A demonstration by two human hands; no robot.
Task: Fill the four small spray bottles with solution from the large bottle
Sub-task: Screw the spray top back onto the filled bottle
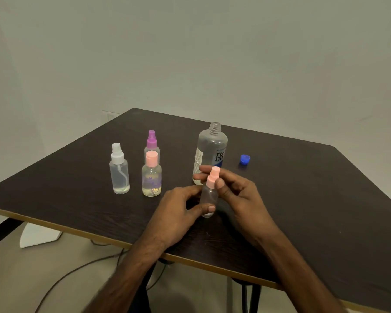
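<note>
Left hand (178, 206) grips the body of a small clear plastic spray bottle with a pink top (209, 197), upright over the dark wooden table (325, 199). Right hand (237, 195) pinches its pink sprayer. Just beyond the hands: large clear uncapped solution bottle (210, 152). Beyond-right: blue cap (244, 159). Beyond-left: white-topped (119, 169), purple-topped (152, 143), and pink-capped small bottles (151, 177).

Bare forearms, sleeveless, ringless hands (212, 208)
</note>
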